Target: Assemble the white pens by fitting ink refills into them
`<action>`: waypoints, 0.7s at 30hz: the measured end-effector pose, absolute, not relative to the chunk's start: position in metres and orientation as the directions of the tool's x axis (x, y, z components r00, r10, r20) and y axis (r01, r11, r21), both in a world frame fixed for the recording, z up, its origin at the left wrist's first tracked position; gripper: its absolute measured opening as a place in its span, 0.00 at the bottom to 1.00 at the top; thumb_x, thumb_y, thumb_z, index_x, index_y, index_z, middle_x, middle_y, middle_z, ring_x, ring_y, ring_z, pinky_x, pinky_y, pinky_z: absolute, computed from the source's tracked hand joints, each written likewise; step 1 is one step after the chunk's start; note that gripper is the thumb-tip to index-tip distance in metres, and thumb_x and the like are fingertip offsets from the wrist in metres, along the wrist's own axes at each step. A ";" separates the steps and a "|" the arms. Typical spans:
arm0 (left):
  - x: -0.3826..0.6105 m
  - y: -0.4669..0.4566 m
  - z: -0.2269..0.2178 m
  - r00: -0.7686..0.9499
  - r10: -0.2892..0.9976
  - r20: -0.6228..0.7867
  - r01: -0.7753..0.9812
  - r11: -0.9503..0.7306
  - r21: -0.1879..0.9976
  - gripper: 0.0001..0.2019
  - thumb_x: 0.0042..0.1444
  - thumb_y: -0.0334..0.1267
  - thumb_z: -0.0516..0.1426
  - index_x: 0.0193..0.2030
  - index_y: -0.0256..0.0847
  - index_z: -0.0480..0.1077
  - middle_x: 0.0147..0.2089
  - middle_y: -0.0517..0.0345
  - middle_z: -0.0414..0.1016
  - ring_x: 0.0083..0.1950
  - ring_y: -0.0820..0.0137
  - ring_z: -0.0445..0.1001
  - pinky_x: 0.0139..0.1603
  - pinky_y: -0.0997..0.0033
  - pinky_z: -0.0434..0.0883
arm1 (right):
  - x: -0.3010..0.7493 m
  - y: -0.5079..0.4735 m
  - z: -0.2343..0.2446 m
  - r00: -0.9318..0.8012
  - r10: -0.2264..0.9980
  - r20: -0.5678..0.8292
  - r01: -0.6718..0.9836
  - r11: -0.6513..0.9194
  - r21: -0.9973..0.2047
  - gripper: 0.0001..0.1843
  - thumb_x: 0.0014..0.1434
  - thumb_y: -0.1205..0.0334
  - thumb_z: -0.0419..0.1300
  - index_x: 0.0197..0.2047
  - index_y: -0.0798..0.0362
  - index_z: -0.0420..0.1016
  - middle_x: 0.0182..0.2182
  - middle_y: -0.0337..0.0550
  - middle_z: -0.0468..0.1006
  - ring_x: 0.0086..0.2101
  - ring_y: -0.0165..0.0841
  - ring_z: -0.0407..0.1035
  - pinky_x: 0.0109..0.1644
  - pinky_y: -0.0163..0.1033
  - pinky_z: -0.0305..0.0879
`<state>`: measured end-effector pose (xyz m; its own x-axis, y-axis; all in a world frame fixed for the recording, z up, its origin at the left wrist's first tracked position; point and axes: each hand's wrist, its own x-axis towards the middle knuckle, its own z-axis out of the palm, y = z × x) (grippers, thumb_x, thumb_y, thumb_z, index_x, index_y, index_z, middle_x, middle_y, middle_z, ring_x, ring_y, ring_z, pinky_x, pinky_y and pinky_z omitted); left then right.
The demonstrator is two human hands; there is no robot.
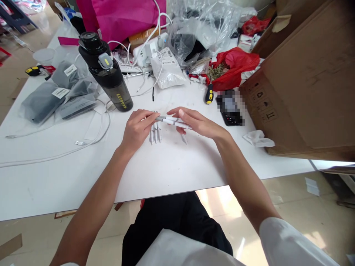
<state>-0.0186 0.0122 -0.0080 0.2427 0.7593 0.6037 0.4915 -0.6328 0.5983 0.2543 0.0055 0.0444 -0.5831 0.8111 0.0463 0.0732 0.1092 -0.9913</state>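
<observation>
Slim white pens with grey sections (173,121) lie sideways above the table, their left ends pinched in my left hand (138,127). My right hand (201,123) is around their other ends, fingers apart and thumb stretched out; the pens reach its palm side, and whether they touch it I cannot tell. Beneath my hands, a row of three similar white pens (155,135) rests on the table, upper ends partly covered by my left fingers. Another white pen (184,139) lies under my right hand, partly hidden by it.
A black bottle (111,79) stands left of my hands on the white table (172,166). Bagged packets (44,101) and white cables lie farther left. Beyond are a screwdriver (209,94), a red bag (235,66) and a phone-like device (231,109). A cardboard box (305,85) fills the right.
</observation>
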 end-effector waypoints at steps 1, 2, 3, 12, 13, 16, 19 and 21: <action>-0.020 0.013 -0.009 0.252 0.751 0.611 0.498 -0.642 0.583 0.14 0.76 0.53 0.61 0.52 0.54 0.88 0.48 0.48 0.87 0.48 0.56 0.80 0.56 0.53 0.72 | 0.256 0.007 0.044 -0.618 0.786 0.015 0.104 0.100 -0.990 0.32 0.75 0.27 0.58 0.54 0.48 0.83 0.43 0.46 0.83 0.29 0.32 0.69 0.35 0.41 0.67; -0.021 0.014 -0.011 0.263 0.744 0.614 0.501 -0.649 0.572 0.14 0.77 0.52 0.60 0.52 0.54 0.88 0.49 0.48 0.87 0.49 0.57 0.80 0.56 0.54 0.73 | 0.257 0.008 0.045 -0.657 0.754 -0.005 0.117 0.095 -0.989 0.31 0.75 0.28 0.59 0.54 0.48 0.82 0.41 0.46 0.84 0.29 0.32 0.69 0.35 0.40 0.67; -0.021 0.014 -0.012 0.274 0.740 0.614 0.501 -0.655 0.566 0.15 0.77 0.51 0.60 0.52 0.54 0.88 0.49 0.48 0.87 0.49 0.58 0.80 0.56 0.55 0.74 | 0.258 0.008 0.045 -0.691 0.723 -0.011 0.113 0.093 -0.989 0.30 0.76 0.30 0.59 0.56 0.48 0.81 0.40 0.45 0.84 0.28 0.31 0.68 0.34 0.40 0.67; 0.002 0.026 -0.011 0.487 0.630 0.605 0.494 -0.770 0.404 0.14 0.78 0.32 0.57 0.58 0.44 0.85 0.56 0.47 0.87 0.56 0.62 0.85 0.57 0.62 0.81 | 0.270 -0.028 0.031 -0.540 0.839 0.061 0.363 0.298 -0.883 0.20 0.80 0.42 0.58 0.63 0.45 0.79 0.41 0.41 0.80 0.36 0.36 0.71 0.44 0.43 0.68; 0.007 0.031 -0.010 0.549 0.613 0.568 0.497 -0.786 0.367 0.15 0.77 0.30 0.56 0.59 0.43 0.84 0.56 0.47 0.87 0.57 0.61 0.86 0.57 0.62 0.82 | 0.271 -0.035 0.026 -0.503 0.862 0.062 0.420 0.306 -0.854 0.20 0.81 0.42 0.56 0.64 0.44 0.78 0.41 0.41 0.81 0.37 0.37 0.71 0.46 0.44 0.69; 0.021 0.047 -0.008 0.706 0.557 0.437 0.481 -0.830 0.281 0.20 0.77 0.26 0.52 0.62 0.41 0.83 0.60 0.45 0.87 0.60 0.59 0.86 0.58 0.61 0.83 | 0.272 -0.051 0.010 -0.403 0.903 0.149 0.579 0.378 -0.723 0.24 0.84 0.43 0.49 0.68 0.46 0.73 0.49 0.50 0.82 0.45 0.45 0.74 0.55 0.52 0.71; 0.027 0.060 -0.008 0.755 0.530 0.387 0.464 -0.848 0.257 0.20 0.77 0.29 0.52 0.63 0.45 0.83 0.62 0.47 0.87 0.61 0.59 0.86 0.59 0.62 0.83 | 0.275 -0.054 -0.005 -0.389 0.881 0.271 0.678 0.473 -0.563 0.25 0.84 0.45 0.45 0.67 0.48 0.74 0.58 0.58 0.80 0.55 0.53 0.71 0.63 0.60 0.69; 0.026 0.065 -0.008 0.765 0.521 0.379 0.461 -0.854 0.241 0.19 0.78 0.31 0.53 0.63 0.47 0.84 0.61 0.48 0.88 0.60 0.60 0.86 0.59 0.62 0.82 | 0.278 -0.053 -0.012 -0.396 0.866 0.305 0.677 0.500 -0.540 0.24 0.84 0.46 0.45 0.66 0.48 0.74 0.59 0.58 0.80 0.57 0.54 0.70 0.65 0.61 0.68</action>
<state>0.0255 0.0646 -0.0080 0.7648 0.5206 0.3795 0.4614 -0.8537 0.2415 0.2777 -0.0526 -0.0115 -0.3961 0.8659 0.3054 0.6771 0.5001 -0.5399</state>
